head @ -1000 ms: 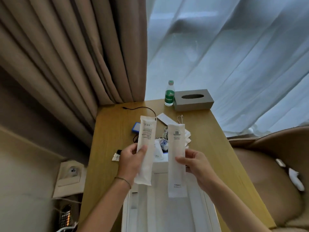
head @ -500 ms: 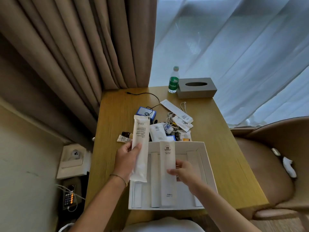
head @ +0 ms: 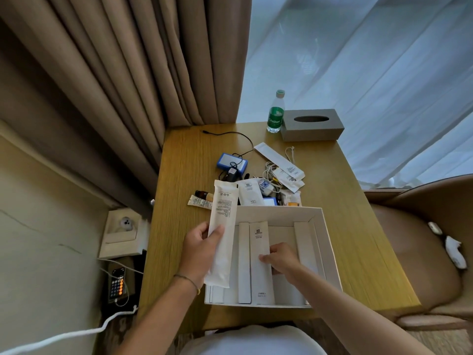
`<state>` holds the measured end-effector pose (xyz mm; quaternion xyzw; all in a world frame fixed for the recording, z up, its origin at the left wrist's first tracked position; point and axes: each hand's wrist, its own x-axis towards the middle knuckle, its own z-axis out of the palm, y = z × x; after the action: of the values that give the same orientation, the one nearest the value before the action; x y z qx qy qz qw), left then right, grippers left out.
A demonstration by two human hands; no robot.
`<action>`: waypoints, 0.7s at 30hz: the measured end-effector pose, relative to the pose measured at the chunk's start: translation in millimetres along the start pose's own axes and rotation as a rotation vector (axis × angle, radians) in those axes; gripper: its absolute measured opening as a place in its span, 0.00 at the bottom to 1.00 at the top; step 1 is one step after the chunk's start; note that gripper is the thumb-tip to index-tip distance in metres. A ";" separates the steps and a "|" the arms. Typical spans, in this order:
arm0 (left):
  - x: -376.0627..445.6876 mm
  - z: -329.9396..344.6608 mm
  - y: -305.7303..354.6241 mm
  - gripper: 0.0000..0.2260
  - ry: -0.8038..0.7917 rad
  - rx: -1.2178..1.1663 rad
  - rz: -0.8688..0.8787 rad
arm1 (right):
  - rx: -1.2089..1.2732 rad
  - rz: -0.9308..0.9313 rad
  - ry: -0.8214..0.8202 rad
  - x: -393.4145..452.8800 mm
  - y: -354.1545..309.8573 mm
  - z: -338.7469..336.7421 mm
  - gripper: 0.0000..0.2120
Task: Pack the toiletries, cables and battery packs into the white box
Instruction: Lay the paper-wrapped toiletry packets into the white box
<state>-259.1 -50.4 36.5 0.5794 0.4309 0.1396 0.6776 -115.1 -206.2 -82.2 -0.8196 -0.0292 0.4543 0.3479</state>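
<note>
Lowering since before, right hand (head: 282, 260) fingers pinch packet (head: 261, 262) into white box (head: 317, 216).

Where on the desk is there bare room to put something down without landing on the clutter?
Bare wood runs along the desk's right side, between the white box and the chair-side edge, and along the left strip beside the curtain, behind the left hand. It is crowded behind the box, from the blue battery pack to the white sachets.
</note>
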 end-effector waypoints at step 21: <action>-3.3 50.4 -25.0 0.08 -0.325 0.194 -0.258 | -0.498 -0.145 0.256 -16.5 -24.4 -57.3 0.11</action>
<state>-231.2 -93.5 13.1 0.5968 0.3982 -0.0855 0.6914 -74.4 -224.9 -35.9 -0.9263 -0.1542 0.2999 0.1682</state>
